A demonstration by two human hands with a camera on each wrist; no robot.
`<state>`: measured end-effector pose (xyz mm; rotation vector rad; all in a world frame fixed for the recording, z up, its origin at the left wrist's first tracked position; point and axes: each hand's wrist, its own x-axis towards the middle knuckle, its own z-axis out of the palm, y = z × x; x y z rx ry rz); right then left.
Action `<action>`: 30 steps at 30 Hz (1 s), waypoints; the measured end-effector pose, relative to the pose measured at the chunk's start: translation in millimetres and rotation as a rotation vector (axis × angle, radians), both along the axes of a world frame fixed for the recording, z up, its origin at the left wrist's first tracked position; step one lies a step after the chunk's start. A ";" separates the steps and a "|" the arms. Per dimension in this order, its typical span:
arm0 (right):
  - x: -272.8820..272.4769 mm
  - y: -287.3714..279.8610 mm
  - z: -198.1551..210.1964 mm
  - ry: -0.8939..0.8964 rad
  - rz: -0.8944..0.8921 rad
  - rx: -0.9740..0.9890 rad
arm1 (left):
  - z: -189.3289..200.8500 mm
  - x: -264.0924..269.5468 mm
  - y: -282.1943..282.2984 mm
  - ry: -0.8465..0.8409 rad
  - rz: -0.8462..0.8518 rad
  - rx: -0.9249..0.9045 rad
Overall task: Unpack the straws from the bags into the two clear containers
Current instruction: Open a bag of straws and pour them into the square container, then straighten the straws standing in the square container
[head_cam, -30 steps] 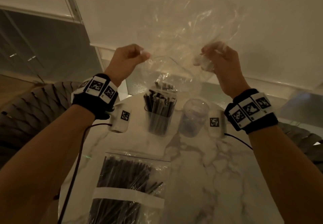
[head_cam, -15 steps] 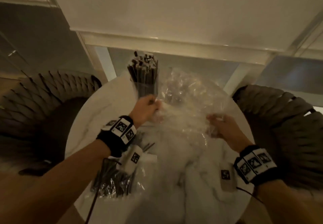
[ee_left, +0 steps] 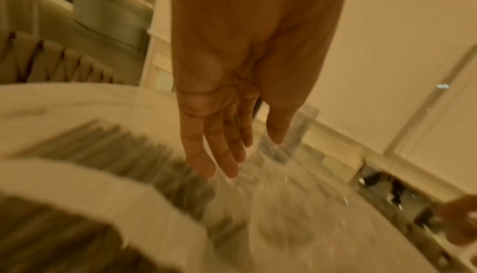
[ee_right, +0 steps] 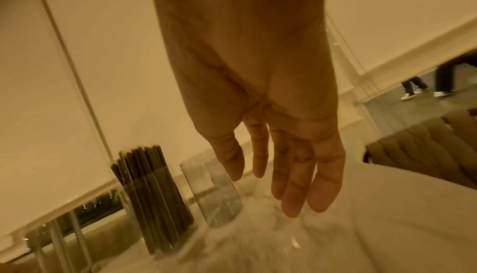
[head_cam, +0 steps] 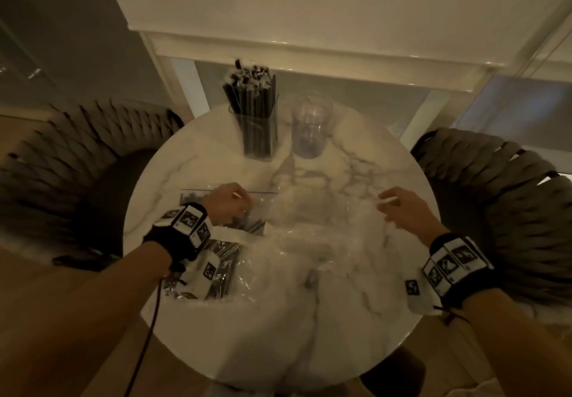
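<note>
Straws (head_cam: pixel 213 260) in sealed bag on desk (head_cam: pixel 309 334) under left hand (head_cam: pixel 224 206); one container (head_cam: pixel 257 124) full, other (head_cam: pixel 309 127) empty.
Both grips wide, fingers straight, holding nothing; right hand (head_cam: pixel 405 214) over empty bag (head_cam: pixel 309 226). Straws light, stiff, prob. roll; film slippery, so pinch at zip edge.

head cam looks down on table (head_cam: pixel 309 319), wrist cams close along fingers, sharing containers

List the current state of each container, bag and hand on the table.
left container: upright, packed with black straws
right container: upright, empty
full bag: lying flat, straws inside
empty bag: lying crumpled on table
left hand: open, fingers straight
right hand: open, holding nothing
</note>
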<state>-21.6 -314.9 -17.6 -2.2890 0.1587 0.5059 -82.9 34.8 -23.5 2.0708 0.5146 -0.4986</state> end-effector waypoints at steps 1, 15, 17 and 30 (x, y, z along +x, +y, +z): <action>4.3 7.3 13.0 -0.035 0.029 0.037 | 10.2 7.0 10.4 -0.036 0.037 -0.014; 112.3 235.5 63.6 -0.110 0.120 0.290 | 40.5 179.0 61.5 -0.238 -0.016 0.384; 125.7 252.8 57.1 -0.031 0.119 0.235 | 31.0 188.0 72.0 -0.237 -0.035 0.379; 178.5 273.7 29.2 -0.360 0.317 0.072 | 7.2 196.0 73.8 -0.674 0.111 0.200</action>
